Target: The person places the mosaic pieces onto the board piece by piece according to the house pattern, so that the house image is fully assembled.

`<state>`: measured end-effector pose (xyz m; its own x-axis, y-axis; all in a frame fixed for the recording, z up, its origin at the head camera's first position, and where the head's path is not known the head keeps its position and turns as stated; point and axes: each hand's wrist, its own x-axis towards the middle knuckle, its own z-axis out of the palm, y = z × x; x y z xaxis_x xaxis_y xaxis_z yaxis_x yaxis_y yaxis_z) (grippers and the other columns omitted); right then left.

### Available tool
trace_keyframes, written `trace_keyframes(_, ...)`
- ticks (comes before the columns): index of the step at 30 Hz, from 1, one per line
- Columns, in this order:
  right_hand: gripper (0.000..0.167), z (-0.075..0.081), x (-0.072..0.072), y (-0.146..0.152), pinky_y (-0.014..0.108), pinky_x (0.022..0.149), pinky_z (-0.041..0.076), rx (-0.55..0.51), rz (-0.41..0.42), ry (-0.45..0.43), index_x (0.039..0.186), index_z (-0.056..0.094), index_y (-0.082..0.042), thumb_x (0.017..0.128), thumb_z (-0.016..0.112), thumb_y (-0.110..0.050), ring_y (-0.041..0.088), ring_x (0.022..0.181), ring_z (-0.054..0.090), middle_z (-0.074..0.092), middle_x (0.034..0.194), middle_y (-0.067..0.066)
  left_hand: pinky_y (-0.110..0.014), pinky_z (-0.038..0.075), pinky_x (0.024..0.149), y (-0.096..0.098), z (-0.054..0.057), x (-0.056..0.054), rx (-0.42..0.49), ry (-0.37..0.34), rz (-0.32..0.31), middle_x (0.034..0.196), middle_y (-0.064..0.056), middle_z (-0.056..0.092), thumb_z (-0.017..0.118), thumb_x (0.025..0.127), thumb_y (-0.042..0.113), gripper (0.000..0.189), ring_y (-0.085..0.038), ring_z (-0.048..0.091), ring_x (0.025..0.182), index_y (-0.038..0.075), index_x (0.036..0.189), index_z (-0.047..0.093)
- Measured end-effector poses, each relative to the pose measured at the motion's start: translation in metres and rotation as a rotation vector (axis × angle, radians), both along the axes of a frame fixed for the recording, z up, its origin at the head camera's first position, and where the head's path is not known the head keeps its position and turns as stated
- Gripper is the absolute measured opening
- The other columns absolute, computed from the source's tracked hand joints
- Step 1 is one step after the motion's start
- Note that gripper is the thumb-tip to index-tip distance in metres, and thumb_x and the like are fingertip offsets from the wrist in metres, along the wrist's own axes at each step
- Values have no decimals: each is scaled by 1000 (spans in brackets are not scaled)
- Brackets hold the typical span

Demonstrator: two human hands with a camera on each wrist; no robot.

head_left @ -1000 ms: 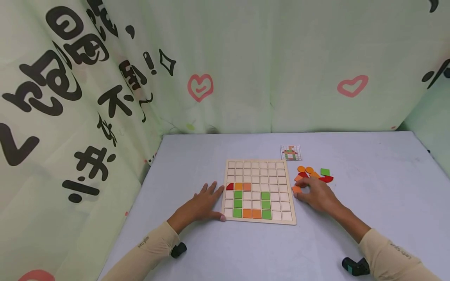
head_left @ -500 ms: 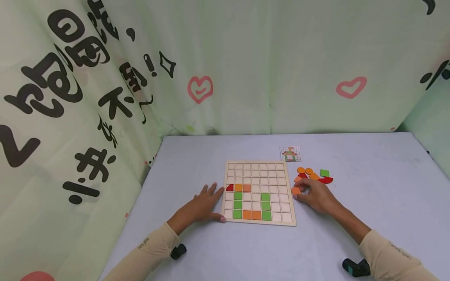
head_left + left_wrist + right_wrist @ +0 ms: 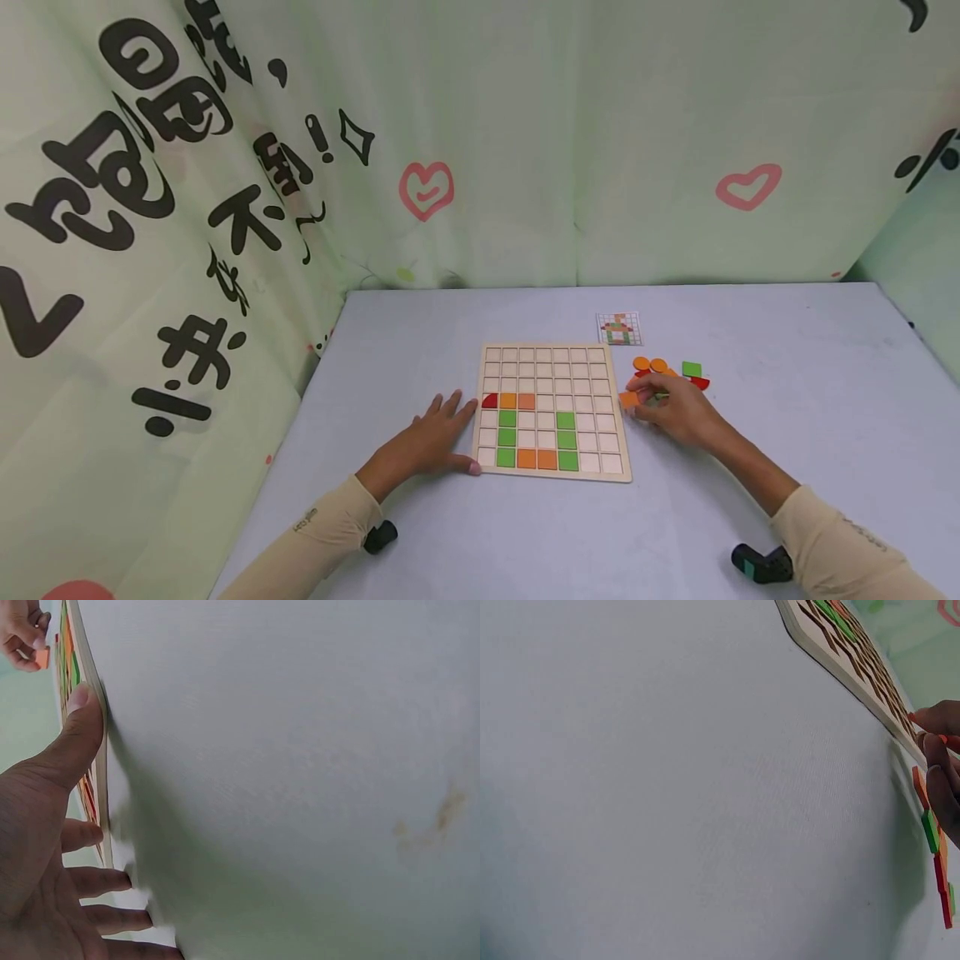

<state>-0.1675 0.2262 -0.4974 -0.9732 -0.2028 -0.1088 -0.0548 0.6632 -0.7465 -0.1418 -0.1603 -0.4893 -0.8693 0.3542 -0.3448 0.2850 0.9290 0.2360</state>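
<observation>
A wooden grid board [image 3: 555, 477] lies flat on the table, with green, orange and red tiles set in some of its cells. My left hand [image 3: 429, 435] rests at the board's left edge, fingers spread and thumb near the front corner. In the left wrist view the thumb [image 3: 79, 731] lies against the board's rim. Between the thumb and fingers of my right hand [image 3: 686, 412] is an orange square tile [image 3: 628, 401], pinched at the board's right edge. Beyond that hand lies a loose pile with orange round tiles [image 3: 658, 365], a green tile [image 3: 692, 368] and a red piece [image 3: 700, 383], partly hidden.
A small printed pattern card [image 3: 619, 328] lies behind the board's back right corner. Dark wrist cameras [image 3: 761, 564] hang below both sleeves. A pale green curtain [image 3: 577, 167] with writing and hearts stands behind the table [image 3: 420, 333].
My right hand, pinching the orange tile, has shifted slightly up and left to the board's edge. A green tile shows beneath its fingers. The left hand has stayed in place.
</observation>
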Motion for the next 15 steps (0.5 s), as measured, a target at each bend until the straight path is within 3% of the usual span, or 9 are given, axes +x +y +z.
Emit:
trace_keyframes(5,35,3,-4,-5,24,59,52,-65,40,-33,121,67,0,89,74,-9,17,66,59,62,98,10,-71,36,106,0,-1,0,-3,-1,2,166,-15,25,81,76,57,104,-47,22,151,19,159,31)
trace_keyframes(15,35,1,-12,-34,21,57,49,-80,92,-39,120,68,-1,88,76,-12,18,62,55,64,94,9,-72,35,106,0,-5,-2,-13,1,1,166,-15,23,81,76,58,105,-47,21,151,21,159,29)
